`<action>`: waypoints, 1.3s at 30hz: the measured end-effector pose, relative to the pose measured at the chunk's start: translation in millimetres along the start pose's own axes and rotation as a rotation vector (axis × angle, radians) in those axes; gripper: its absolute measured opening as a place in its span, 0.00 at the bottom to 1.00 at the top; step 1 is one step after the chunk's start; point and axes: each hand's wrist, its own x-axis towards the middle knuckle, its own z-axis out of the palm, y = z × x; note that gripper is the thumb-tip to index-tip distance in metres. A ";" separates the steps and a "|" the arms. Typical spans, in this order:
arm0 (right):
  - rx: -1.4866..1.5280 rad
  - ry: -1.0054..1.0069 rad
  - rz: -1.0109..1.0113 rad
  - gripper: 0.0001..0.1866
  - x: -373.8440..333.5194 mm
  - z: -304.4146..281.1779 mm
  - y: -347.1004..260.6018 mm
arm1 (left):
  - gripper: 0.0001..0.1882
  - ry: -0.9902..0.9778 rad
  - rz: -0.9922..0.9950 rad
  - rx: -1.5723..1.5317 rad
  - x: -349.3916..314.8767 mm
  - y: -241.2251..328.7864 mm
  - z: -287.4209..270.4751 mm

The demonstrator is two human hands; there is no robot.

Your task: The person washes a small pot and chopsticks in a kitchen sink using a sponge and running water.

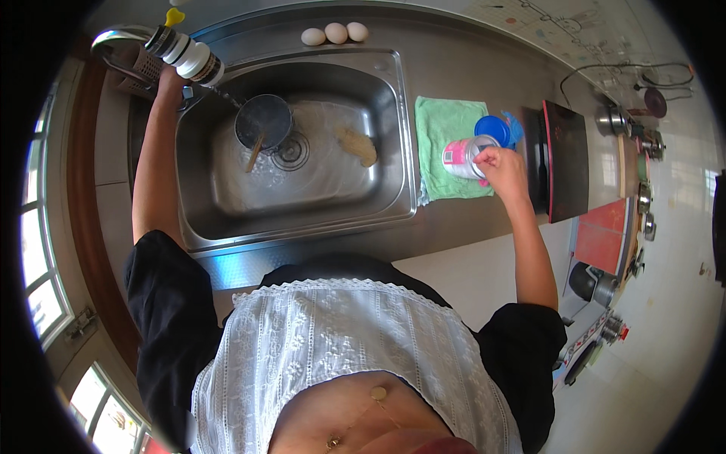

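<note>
My left hand [174, 82] reaches to the tap at the sink's far left corner, its fingers hidden behind the white tap head [195, 63]. A thin stream of water runs from the tap into a dark round pot [263, 119] in the steel sink [302, 231]. A wooden stick-like utensil [255, 153] leans at the pot's near side. On the right, the fingers of my right hand [502, 172] are pinched at the rim of a pink-and-white can [458, 157]. This can is tilted over a green cloth [435, 125], beside a round blue lid [492, 130].
A tan scrubbing pad [355, 146] lies in the sink's right half. Three eggs [336, 33] rest on the counter behind the sink. Right of the cloth stands a black panel with a red edge [566, 160]. A blue crumpled cloth or wrapper [514, 129] lies by the lid.
</note>
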 end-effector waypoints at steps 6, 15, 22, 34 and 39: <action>0.411 0.000 0.145 0.05 -0.6 3.6 15.5 | 0.14 -0.070 0.134 0.124 -1.5 -11.7 -19.0; 0.759 0.052 0.282 0.08 -26.5 -24.8 19.3 | 0.19 -0.043 -0.123 -0.025 -159.6 44.3 22.8; 0.775 0.225 0.179 0.07 -39.1 -24.1 35.6 | 0.18 -0.084 -0.286 0.006 -261.5 -0.5 37.6; 0.867 0.360 0.133 0.06 -60.0 -12.0 39.6 | 0.16 -0.189 -0.382 0.074 -319.8 -14.5 86.6; 0.904 0.390 0.123 0.06 -63.4 -6.9 46.6 | 0.15 -0.227 -0.370 0.116 -325.8 -10.9 95.6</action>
